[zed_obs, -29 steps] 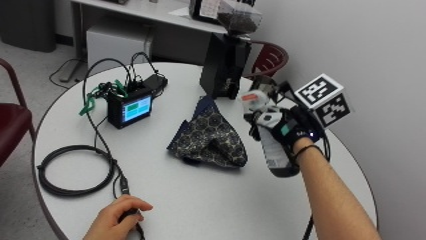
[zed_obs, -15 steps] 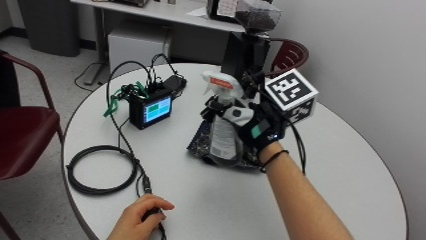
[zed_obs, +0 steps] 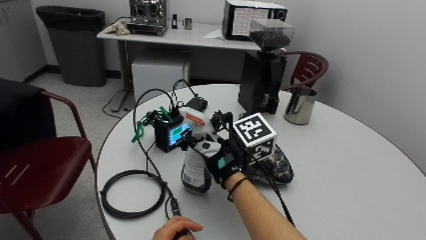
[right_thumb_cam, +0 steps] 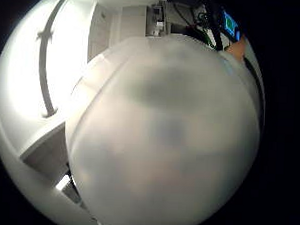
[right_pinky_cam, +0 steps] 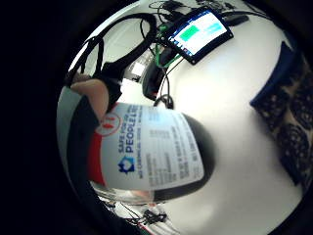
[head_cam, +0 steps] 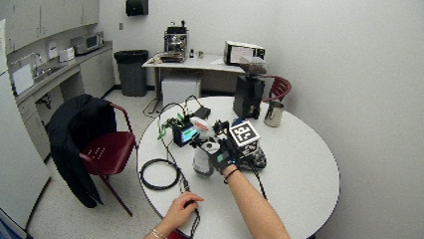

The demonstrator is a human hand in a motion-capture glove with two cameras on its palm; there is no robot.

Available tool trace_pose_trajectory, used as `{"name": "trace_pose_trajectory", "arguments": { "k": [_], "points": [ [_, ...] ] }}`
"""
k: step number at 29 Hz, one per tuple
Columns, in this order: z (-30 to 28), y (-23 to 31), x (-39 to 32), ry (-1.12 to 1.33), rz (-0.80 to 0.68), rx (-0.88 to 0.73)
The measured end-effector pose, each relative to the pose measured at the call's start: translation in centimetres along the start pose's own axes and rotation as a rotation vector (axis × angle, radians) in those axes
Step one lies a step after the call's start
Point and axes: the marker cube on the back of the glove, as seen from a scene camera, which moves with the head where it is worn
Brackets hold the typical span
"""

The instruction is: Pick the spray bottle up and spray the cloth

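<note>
In the outside view my gloved right hand (zed_obs: 223, 161) grips the spray bottle (zed_obs: 196, 170) round its neck. The bottle stands upright, its white and red head (zed_obs: 198, 123) on top; whether its base touches the table I cannot tell. The dark patterned cloth (zed_obs: 279, 167) lies flat on the table just beside the hand, partly hidden behind it. The little finger side palm view shows the bottle's label (right_pinky_cam: 149, 152) close up, with the cloth (right_pinky_cam: 289, 115) off to the side. A blurred white bottle head (right_thumb_cam: 164, 133) fills the thumb side palm view. The wide view shows the hand (head_cam: 222, 155) and bottle (head_cam: 201, 160).
A small lit screen device (zed_obs: 172, 134) with cables stands just beyond the bottle. A coiled black cable (zed_obs: 131, 193) lies near the table's edge, with the bare left hand (zed_obs: 174, 230) on it. A black grinder (zed_obs: 259, 80) and a metal jug (zed_obs: 299, 105) stand at the back.
My hand has carried the bottle from one side of the cloth, across it, to the side near the screen device. The outside camera has also moved.
</note>
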Motion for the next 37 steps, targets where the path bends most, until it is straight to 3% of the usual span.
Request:
{"name": "trace_pose_trajectory", "arguments": {
  "k": [12, 18, 25, 31, 37],
  "points": [
    [1.3, -0.2, 1.0, 0.014, 0.046, -0.071],
    [-1.1, 2.0, 0.4, 0.064, 0.041, -0.042],
    [-8.9, 10.3, 0.2, 0.401, -0.008, -0.008],
    [-15.0, 18.7, 1.8, 0.666, 0.061, 0.062],
    [-16.8, 22.1, 0.7, 0.785, 0.126, 0.109]
  ]
}}
